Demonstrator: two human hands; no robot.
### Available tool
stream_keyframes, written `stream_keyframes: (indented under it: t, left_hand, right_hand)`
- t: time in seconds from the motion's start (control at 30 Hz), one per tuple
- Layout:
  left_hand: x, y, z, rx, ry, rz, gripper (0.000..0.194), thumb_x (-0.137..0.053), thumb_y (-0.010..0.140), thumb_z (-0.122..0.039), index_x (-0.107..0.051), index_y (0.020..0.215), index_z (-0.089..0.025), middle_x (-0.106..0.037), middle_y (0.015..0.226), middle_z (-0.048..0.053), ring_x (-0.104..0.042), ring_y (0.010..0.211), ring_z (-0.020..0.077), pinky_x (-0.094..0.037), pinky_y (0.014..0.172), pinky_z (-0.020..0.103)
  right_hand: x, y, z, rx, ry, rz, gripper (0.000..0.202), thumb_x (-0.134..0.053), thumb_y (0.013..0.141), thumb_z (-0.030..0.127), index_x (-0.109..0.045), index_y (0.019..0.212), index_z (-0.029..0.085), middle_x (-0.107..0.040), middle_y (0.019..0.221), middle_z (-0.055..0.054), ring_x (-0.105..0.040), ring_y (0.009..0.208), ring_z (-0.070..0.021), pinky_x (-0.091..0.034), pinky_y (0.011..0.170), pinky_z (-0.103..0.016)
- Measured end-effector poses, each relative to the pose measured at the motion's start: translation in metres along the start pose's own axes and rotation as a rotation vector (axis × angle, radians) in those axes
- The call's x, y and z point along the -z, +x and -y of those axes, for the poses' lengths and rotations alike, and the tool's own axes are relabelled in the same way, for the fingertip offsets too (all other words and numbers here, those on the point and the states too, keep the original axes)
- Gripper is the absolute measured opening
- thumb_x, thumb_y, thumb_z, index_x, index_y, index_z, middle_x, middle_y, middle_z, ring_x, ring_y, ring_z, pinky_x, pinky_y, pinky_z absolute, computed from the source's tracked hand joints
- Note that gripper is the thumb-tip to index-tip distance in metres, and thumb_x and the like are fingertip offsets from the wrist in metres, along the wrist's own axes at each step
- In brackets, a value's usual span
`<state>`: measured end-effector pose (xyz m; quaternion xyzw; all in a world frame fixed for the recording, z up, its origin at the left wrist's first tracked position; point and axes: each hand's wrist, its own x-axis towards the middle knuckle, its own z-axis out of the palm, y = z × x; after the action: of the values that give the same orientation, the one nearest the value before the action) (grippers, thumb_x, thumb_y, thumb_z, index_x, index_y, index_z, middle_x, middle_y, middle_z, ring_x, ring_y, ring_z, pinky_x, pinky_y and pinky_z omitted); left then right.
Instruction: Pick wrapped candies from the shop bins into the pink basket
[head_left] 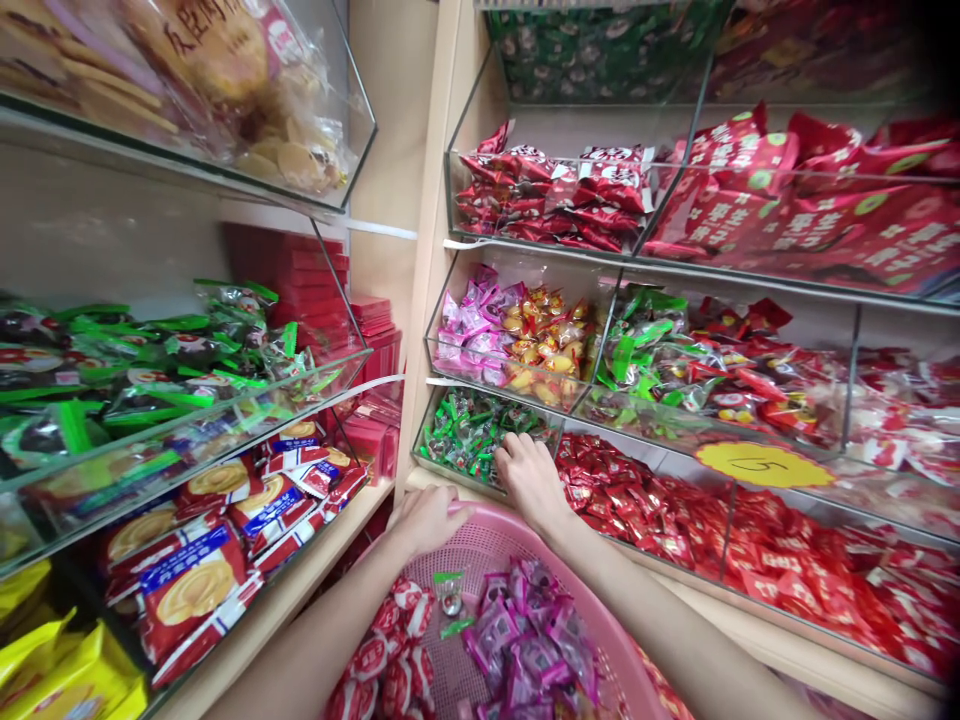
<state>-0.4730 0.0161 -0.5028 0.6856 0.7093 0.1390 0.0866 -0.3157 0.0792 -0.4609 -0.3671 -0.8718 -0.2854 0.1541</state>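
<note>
At green candies (459,425), right fingers (511,450) curl; left fingers (435,498) grip basket (491,555).

Smooth plastic basket (495,524), glossy candy wrappers (525,640), matt wood-look panel (386,110)

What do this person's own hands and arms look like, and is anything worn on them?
Both the left hand and right hand are ungloved, with no ring that I can make out. The left forearm and right forearm are bare too: no sleeve, watch or bracelet shows.
</note>
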Motion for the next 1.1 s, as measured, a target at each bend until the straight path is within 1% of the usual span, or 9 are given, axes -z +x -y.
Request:
stream_keyframes:
  t: [0.13, 0.33, 0.43, 0.57, 0.67, 0.77, 0.97, 1.1]
  left_hand:
    - [0.001, -0.001, 0.000, -0.008, -0.010, -0.001, 0.048, -0.033, 0.079, -0.060, -0.063, 0.089, -0.023, -0.068, 0.089, 0.009, -0.062, 0.087, 0.0267, -0.045, 0.067, 0.030]
    - [0.002, -0.002, -0.002, -0.014, -0.022, -0.005, 0.047, -0.034, 0.079, -0.059, -0.063, 0.087, -0.023, -0.068, 0.088, 0.009, -0.063, 0.085, 0.0265, -0.044, 0.066, 0.031]
    - [0.002, -0.002, -0.001, -0.015, -0.025, -0.009, 0.048, -0.034, 0.079, -0.059, -0.063, 0.089, -0.023, -0.068, 0.089, 0.008, -0.063, 0.085, 0.0259, -0.044, 0.066, 0.030]
    - [-0.001, 0.001, 0.001, -0.016, -0.029, -0.009, 0.048, -0.033, 0.079, -0.060, -0.063, 0.089, -0.023, -0.068, 0.089, 0.008, -0.063, 0.084, 0.0255, -0.044, 0.066, 0.030]
    - [-0.002, 0.001, 0.003, -0.016, -0.040, -0.007, 0.046, -0.034, 0.079, -0.059, -0.063, 0.089, -0.024, -0.068, 0.087, 0.007, -0.063, 0.083, 0.0257, -0.044, 0.065, 0.030]
    - [-0.001, 0.001, 0.002, -0.020, -0.043, -0.012, 0.046, -0.035, 0.079, -0.059, -0.063, 0.088, -0.023, -0.068, 0.086, 0.007, -0.063, 0.083, 0.0265, -0.043, 0.064, 0.030]
    - [0.000, -0.001, 0.001, -0.026, -0.030, -0.015, 0.048, -0.033, 0.079, -0.058, -0.064, 0.087, -0.022, -0.069, 0.087, 0.008, -0.063, 0.084, 0.0274, -0.044, 0.066, 0.032]
    - [-0.001, 0.000, 0.004, -0.028, -0.034, -0.016, 0.048, -0.034, 0.079, -0.059, -0.063, 0.090, -0.023, -0.069, 0.088, 0.008, -0.063, 0.085, 0.0274, -0.044, 0.067, 0.032]
  right_hand:
    - [0.001, 0.001, -0.002, 0.007, -0.005, -0.024, 0.012, -0.047, 0.088, 0.017, -0.055, 0.079, 0.017, -0.050, 0.084, -0.006, -0.041, 0.081, -0.0207, -0.026, 0.065, -0.032]
    - [-0.006, -0.001, -0.004, 0.002, -0.013, -0.018, 0.014, -0.045, 0.089, 0.020, -0.055, 0.081, 0.017, -0.051, 0.087, -0.006, -0.040, 0.082, -0.0204, -0.025, 0.066, -0.032]
    - [-0.009, -0.003, -0.005, 0.017, -0.008, -0.037, 0.017, -0.043, 0.091, 0.021, -0.055, 0.080, 0.017, -0.051, 0.086, -0.006, -0.040, 0.081, -0.0196, -0.025, 0.066, -0.032]
    - [-0.011, -0.005, -0.008, 0.035, 0.019, -0.064, 0.018, -0.044, 0.091, 0.021, -0.055, 0.077, 0.017, -0.050, 0.084, -0.005, -0.040, 0.079, -0.0188, -0.024, 0.066, -0.032]
    - [-0.010, -0.005, -0.010, 0.042, 0.038, -0.075, 0.015, -0.045, 0.090, 0.022, -0.056, 0.081, 0.017, -0.050, 0.084, -0.005, -0.040, 0.081, -0.0187, -0.025, 0.067, -0.031]
    - [-0.010, -0.004, -0.011, 0.026, 0.029, -0.072, 0.011, -0.048, 0.088, 0.023, -0.057, 0.086, 0.017, -0.051, 0.086, -0.006, -0.041, 0.082, -0.0196, -0.025, 0.066, -0.032]
    - [-0.013, 0.000, -0.009, 0.015, 0.016, -0.079, 0.014, -0.047, 0.089, 0.022, -0.057, 0.079, 0.018, -0.050, 0.082, -0.005, -0.040, 0.079, -0.0195, -0.024, 0.065, -0.032]
    - [-0.011, -0.001, -0.011, -0.005, 0.078, -0.098, 0.016, -0.046, 0.089, 0.025, -0.059, 0.084, 0.018, -0.051, 0.083, -0.005, -0.041, 0.079, -0.0189, -0.026, 0.065, -0.031]
